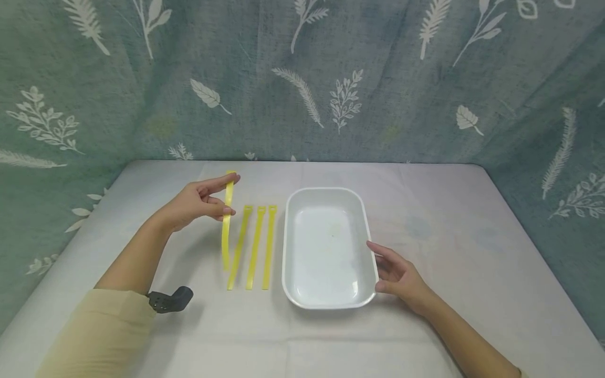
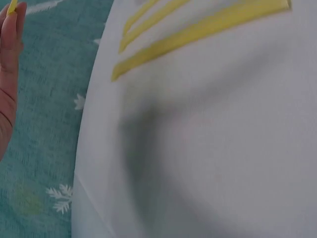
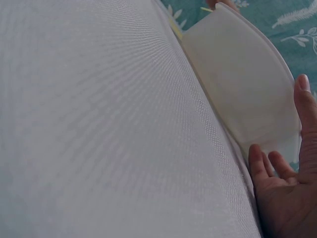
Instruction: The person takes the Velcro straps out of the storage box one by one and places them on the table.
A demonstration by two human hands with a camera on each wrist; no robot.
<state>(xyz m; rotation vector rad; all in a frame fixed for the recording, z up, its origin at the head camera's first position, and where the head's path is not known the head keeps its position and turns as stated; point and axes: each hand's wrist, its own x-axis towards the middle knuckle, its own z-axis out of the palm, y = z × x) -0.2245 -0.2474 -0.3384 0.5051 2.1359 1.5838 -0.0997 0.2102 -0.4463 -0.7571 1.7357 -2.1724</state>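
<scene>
My left hand [image 1: 189,207] pinches a flat yellow strap [image 1: 226,241] between thumb and fingers, holding it lengthwise with its lower end hanging toward the table. Just to its right lie three like yellow straps [image 1: 256,249], side by side, each with a slotted end at the far side. A white rectangular tray [image 1: 285,252] with rounded corners stands right of them. At the tray's right rim is my right hand [image 1: 402,278], fingertips and thumb right at the edge. In the right wrist view, the thumb [image 3: 307,106] stays straight beside the tray's outer wall [image 3: 237,74].
A white cloth [image 1: 425,210] covers the table. Behind it hangs a green curtain [image 1: 255,105] with white leaf prints. A black device [image 1: 171,300] sits on the left wrist, by a beige sleeve [image 1: 99,331].
</scene>
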